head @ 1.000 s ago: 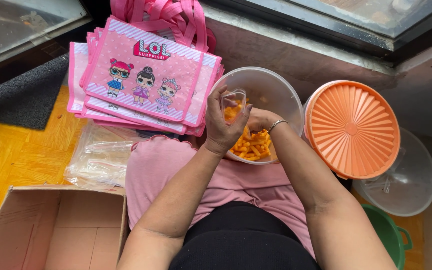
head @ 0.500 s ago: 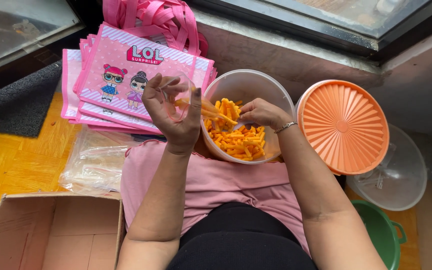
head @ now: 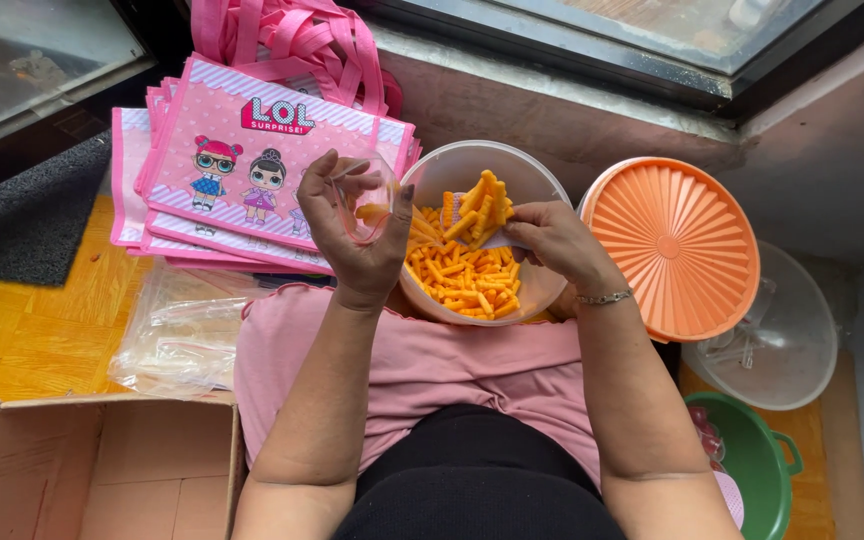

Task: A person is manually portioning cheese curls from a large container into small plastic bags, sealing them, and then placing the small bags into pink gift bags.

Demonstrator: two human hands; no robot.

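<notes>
Left hand (head: 357, 225) gripping a small clear plastic bag (head: 367, 205) holding one orange snack stick. Right hand (head: 542, 235) pinching a clump of orange sticks (head: 477, 205) above the round translucent plastic bowl (head: 542, 180).

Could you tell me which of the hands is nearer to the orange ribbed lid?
Right. The right hand is over the snack bowl, just left of the orange lid; the left hand is beyond the bowl's far side.

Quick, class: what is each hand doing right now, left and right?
Left hand: closed on a small clear bag.
Right hand: closed on a scoop of orange snack sticks, over the bowl.
</notes>
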